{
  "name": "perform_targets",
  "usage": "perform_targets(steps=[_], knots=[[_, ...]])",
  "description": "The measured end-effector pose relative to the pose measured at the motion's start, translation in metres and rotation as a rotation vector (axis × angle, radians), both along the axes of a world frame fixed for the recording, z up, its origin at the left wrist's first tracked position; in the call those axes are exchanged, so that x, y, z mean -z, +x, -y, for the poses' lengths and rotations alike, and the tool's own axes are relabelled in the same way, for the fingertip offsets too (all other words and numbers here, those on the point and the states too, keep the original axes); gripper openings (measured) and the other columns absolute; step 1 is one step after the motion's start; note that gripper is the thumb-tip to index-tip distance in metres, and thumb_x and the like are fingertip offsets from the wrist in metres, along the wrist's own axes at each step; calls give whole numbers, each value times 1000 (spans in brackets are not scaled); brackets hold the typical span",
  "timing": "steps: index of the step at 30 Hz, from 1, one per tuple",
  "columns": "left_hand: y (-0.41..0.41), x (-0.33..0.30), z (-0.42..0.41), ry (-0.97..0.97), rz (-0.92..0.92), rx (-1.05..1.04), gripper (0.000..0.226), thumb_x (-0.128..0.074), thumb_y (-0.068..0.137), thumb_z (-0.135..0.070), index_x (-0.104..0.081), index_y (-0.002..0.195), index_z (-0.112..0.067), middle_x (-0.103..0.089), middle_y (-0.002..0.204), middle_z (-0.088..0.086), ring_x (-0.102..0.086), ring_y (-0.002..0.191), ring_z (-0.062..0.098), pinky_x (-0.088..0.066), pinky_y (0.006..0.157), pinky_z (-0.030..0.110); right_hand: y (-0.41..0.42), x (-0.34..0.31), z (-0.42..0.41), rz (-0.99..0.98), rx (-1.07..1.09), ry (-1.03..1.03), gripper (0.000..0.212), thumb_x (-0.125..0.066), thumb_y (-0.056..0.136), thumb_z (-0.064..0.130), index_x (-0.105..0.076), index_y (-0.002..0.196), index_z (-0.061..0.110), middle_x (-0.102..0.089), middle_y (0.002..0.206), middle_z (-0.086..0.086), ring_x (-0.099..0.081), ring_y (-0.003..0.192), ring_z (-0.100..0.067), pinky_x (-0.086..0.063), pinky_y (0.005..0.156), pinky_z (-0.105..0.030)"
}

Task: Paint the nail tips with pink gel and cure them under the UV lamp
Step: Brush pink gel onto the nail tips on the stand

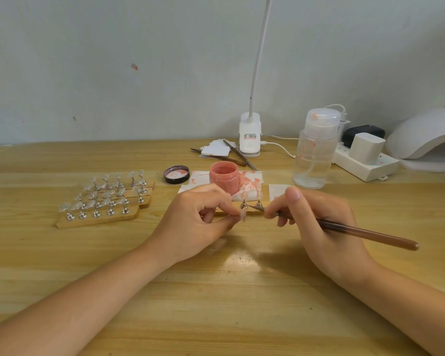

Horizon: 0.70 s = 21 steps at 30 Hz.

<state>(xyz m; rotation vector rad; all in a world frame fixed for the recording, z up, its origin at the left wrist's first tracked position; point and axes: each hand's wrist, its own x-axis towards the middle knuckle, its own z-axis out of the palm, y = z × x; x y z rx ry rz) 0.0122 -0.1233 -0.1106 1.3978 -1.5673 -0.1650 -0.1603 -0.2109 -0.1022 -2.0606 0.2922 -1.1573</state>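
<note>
at mid-table, the left hand (206,217) pinches a nail tip (242,216), its long axis near upright. just right of it, the right hand (316,217) grips the brush (357,231), bristles pointing left at the tip. gel jar (224,177) sits behind.

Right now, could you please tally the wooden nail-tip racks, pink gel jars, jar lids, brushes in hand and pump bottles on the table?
Wooden racks: 5, four stacked on the left and one between the hands
Pink gel jars: 1
Jar lids: 1
Brushes in hand: 1
Pump bottles: 1
Total: 9
</note>
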Motion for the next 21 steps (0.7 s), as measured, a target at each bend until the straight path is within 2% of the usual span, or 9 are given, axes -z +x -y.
perform_targets(steps=[3,7,9,14,18,21], knots=[[0,1,0,4,0,-2,24,-75,71,-8,-67,74,-31,-62,79,-9,-31,41,7,-28,50,5,1,1,0,-73,-14,-25,45,-38,88,40,-72,72,14,-60,61,20,-60,62,-2,-42,58,-10],[-1,1,-1,3,-33,8,9,-72,73,-20,-68,72,-29,-62,78,-6,-30,41,5,-28,51,3,-2,3,0,-31,-64,37,48,-39,88,39,-71,66,12,-66,61,4,-59,56,-6,-47,56,-17],[-2,1,0,9,-25,1,4,-70,72,-21,-69,72,-25,-63,76,1,-30,41,6,-29,52,1,-1,2,0,3,-34,29,47,-38,89,39,-71,68,13,-65,62,5,-60,59,-6,-46,57,-16],[-1,0,-1,24,7,-6,10,-74,72,-5,-70,73,-15,-62,74,9,-30,41,7,-30,57,-2,1,1,0,-84,-31,-37,44,-39,89,39,-71,71,15,-61,62,19,-60,62,-2,-41,58,-8],[-3,-3,-2,38,-39,-3,6,-72,72,-11,-70,73,-16,-63,76,3,-30,42,7,-28,50,4,-1,2,-1,-31,-68,-9,42,-42,89,42,-67,64,21,-62,57,7,-58,55,-3,-41,55,-11],[-3,-3,-2,50,-44,-21,15,-74,72,-7,-69,72,-21,-62,76,-3,-30,42,8,-27,47,8,-1,0,-1,6,-19,19,37,-41,88,43,-65,66,27,-59,54,9,-56,55,0,-40,55,-9]])
